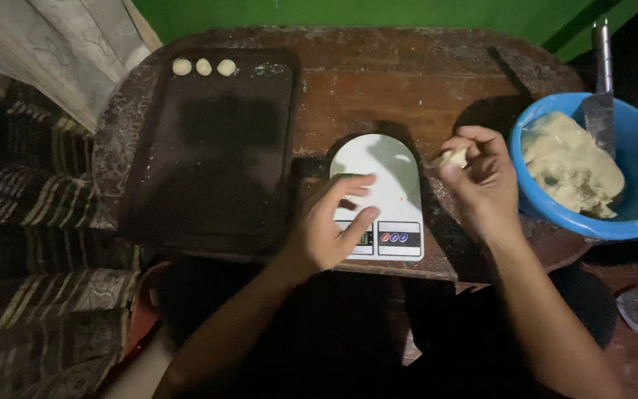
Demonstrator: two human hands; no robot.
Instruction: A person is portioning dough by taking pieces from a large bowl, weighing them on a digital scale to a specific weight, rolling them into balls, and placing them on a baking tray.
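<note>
From my remote seat I see a worn brown wooden desk (407,81) against a bright green wall (348,11). A dark rectangular baking tray (215,155) lies on its left part, with three small pale dough balls (203,67) in a row at its far edge. A pale patterned curtain (60,44) hangs at far left above striped dark fabric (31,199).

Worn, scuffed brown wooden table (407,81), upper centre; matt dark rectangular tray (215,155), left; smooth white plastic kitchen scale (382,174), centre; glossy blue plastic bowl (633,222) of rough, lumpy pale dough (566,162), right.
</note>
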